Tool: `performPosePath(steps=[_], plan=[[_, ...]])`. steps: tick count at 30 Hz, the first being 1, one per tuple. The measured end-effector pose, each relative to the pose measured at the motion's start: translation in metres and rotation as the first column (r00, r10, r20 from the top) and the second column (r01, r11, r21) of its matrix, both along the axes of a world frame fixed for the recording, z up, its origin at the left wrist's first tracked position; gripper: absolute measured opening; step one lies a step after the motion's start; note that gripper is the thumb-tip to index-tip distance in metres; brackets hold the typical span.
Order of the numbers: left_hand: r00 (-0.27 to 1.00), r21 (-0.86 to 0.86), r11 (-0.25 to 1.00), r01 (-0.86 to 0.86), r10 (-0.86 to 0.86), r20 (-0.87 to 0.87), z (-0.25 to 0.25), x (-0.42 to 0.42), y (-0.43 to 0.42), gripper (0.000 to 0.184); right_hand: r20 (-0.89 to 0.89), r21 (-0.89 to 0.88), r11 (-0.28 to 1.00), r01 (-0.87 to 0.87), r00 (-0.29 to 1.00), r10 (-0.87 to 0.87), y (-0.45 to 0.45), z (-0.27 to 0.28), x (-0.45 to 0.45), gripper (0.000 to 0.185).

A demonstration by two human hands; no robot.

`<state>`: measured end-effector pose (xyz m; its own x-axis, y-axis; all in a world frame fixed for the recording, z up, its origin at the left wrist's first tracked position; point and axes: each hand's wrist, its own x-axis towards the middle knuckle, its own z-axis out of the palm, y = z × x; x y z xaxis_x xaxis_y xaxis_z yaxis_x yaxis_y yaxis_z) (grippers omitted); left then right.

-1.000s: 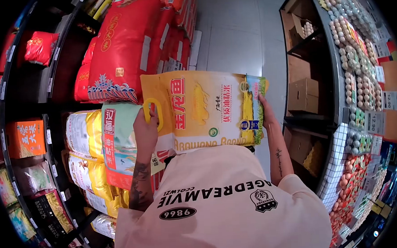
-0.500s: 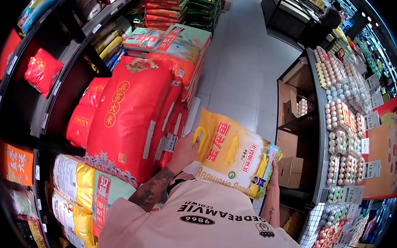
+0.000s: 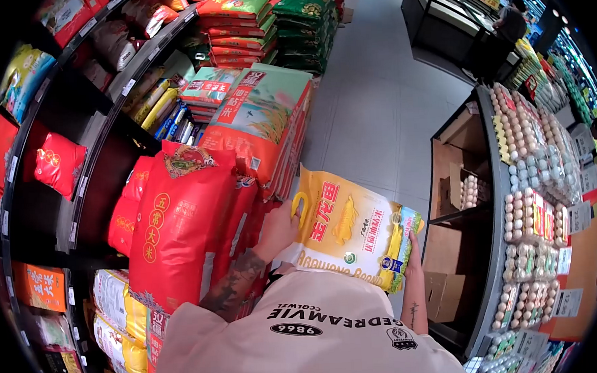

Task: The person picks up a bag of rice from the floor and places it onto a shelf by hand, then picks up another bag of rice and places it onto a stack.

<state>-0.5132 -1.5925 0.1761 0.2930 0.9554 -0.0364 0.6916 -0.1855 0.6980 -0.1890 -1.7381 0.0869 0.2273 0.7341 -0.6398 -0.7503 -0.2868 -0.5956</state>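
A yellow and white bag of rice (image 3: 351, 227) lies across in front of my chest, its printed face turned up. My left hand (image 3: 282, 226) has its fingers wrapped round the yellow plastic handle (image 3: 302, 212) at the bag's left end. At the opposite end, my right hand (image 3: 413, 253) grips the bag's edge, with most of its fingers hidden beneath. Close by on the left of my left hand stands a large red rice bag (image 3: 179, 226).
Shelves (image 3: 94, 156) of packed rice run along the left. Stacked green and orange rice bags (image 3: 261, 121) rise ahead. On the right is an egg stand (image 3: 480, 312) bearing egg trays (image 3: 526, 215). A tiled aisle (image 3: 368, 102) leads forward to a person (image 3: 511, 23) by a dark counter.
My view has shifted as I move along, so the red bags and shelves sit lower in view. Both hands keep the same hold on the rice bag.
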Motion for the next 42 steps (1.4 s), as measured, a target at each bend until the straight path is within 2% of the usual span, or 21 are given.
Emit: performPosePath(steps=[2,5,10,14,17,18,20,23,26,27,29,32,35,36,39,42], plan=[[0.997,0.084,0.994,-0.075,0.077,-0.021,0.002,0.019,0.013,0.012,-0.019,0.007,0.995,-0.103,0.995,0.103,0.041,0.005,0.031,0.053],[0.978,0.066,0.977,-0.203,0.2,0.056,0.016,0.046,0.024,0.013,-0.042,0.027,0.983,-0.183,0.982,0.184,0.098,0.021,0.07,0.053],[0.936,0.049,0.934,-0.353,0.353,0.004,0.017,0.084,0.036,0.013,-0.119,-0.003,0.938,-0.347,0.931,0.345,0.162,0.009,0.118,0.051],[0.944,0.136,0.934,-0.329,0.326,0.045,0.014,0.11,0.07,0.013,-0.129,0.043,0.938,-0.343,0.929,0.346,0.192,0.009,0.141,0.051],[0.964,0.121,0.957,-0.263,0.267,-0.016,0.014,0.133,0.102,0.012,-0.196,0.018,0.968,-0.25,0.948,0.249,0.204,0.011,0.158,0.049],[0.967,0.104,0.962,-0.251,0.255,-0.024,0.015,0.141,0.112,0.012,-0.176,0.072,0.968,-0.239,0.953,0.248,0.207,-0.014,0.172,0.049],[0.975,0.067,0.974,-0.216,0.219,-0.035,0.015,0.157,0.135,0.012,-0.161,0.092,0.979,-0.18,0.968,0.193,0.216,-0.014,0.182,0.047],[0.993,0.063,0.991,-0.12,0.118,0.033,0.002,0.178,0.18,0.012,-0.079,0.008,0.994,-0.105,0.991,0.105,0.227,-0.012,0.206,0.045],[0.997,0.047,0.999,-0.018,0.015,0.071,0.0,0.209,0.237,0.012,-0.095,0.149,0.987,-0.058,0.993,0.073,0.241,0.014,0.213,0.046],[0.996,0.037,0.999,0.018,-0.021,0.083,0.001,0.217,0.256,0.011,-0.112,0.126,0.991,-0.048,0.992,0.062,0.244,-0.001,0.224,0.047],[0.991,0.053,0.995,0.082,-0.087,0.105,0.001,0.232,0.295,0.011,0.018,-0.007,0.987,0.161,0.987,-0.161,0.262,0.015,0.217,0.049],[0.975,0.078,0.982,0.175,-0.184,0.126,0.004,0.246,0.357,0.01,0.038,0.06,0.971,0.231,0.972,-0.233,0.293,0.002,0.224,0.055],[0.957,0.1,0.966,0.238,-0.251,0.143,-0.008,0.244,0.406,0.011,0.067,-0.007,0.973,0.232,0.971,-0.231,0.331,0.021,0.218,0.054],[0.957,0.086,0.966,0.244,-0.254,0.141,-0.009,0.245,0.42,0.011,0.0,0.003,0.972,0.236,0.972,-0.236,0.345,0.035,0.212,0.045],[0.955,0.099,0.964,0.246,-0.259,0.148,-0.009,0.246,0.46,0.012,0.058,-0.064,0.956,0.286,0.957,-0.283,0.382,0.037,0.207,0.047],[0.967,0.088,0.975,0.204,-0.215,0.137,-0.011,0.241,0.491,0.012,0.068,-0.048,0.968,0.245,0.968,-0.241,0.421,0.033,0.214,0.048]])
